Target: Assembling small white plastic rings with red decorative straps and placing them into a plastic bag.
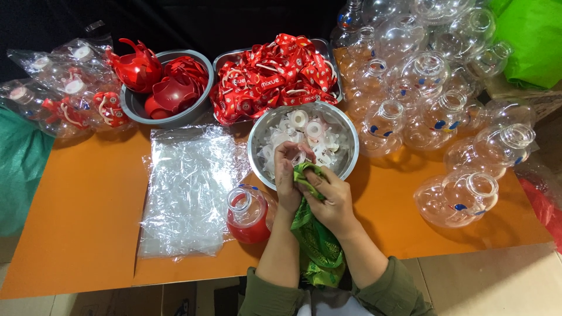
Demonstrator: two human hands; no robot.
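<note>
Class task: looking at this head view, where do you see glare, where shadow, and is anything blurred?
Head view: glare on the plastic sheet and clear bottles; shadow behind the bowls at the dark top edge; hands and steel bowl sharp; frame edges slightly bowed.

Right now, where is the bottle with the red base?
In the head view, the bottle with the red base stands on the orange table, just left of the person's left hand, between the clear plastic bags and the green cloth.
</note>
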